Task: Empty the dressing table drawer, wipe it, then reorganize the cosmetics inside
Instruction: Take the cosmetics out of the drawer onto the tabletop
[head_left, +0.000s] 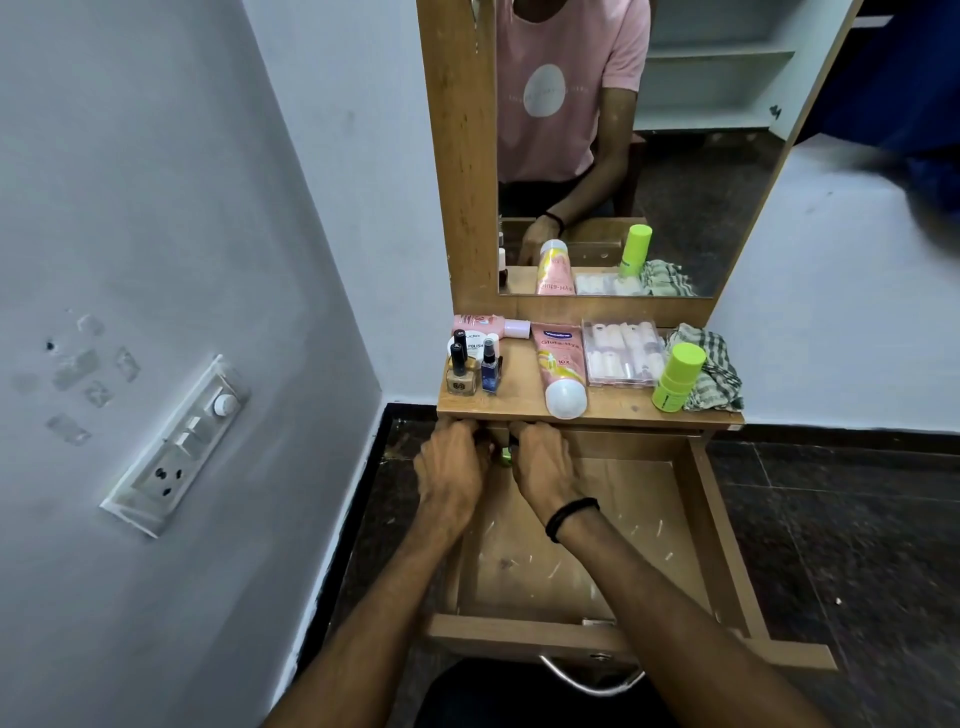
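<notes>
1. Head view: the wooden drawer (696, 525) is pulled far out from under the table (519, 400), and its visible floor is bare apart from pale scuffs.
2. The left hand (452, 478) and the right hand (545, 467) reach side by side into the drawer's back left corner, under the table's front edge. Their fingers curl out of sight there, and a small green item (504, 457) shows between them; I cannot tell whether either hand grips it.
3. A black band (571, 517) circles the right wrist.
4. On the table, at the left, stand a tan nail polish bottle (461, 375) and a blue bottle (491, 369), with a pink bottle (488, 326) lying behind them.
5. A Vaseline tube (558, 369) lies in the middle, cap toward the front edge.
6. Just right of it sits a clear box of artificial nails (623, 353).
7. A lime-green stick container (678, 376) stands at the right, against a checked cloth (719, 376).
8. The mirror (649, 156) behind reflects these things.
</notes>
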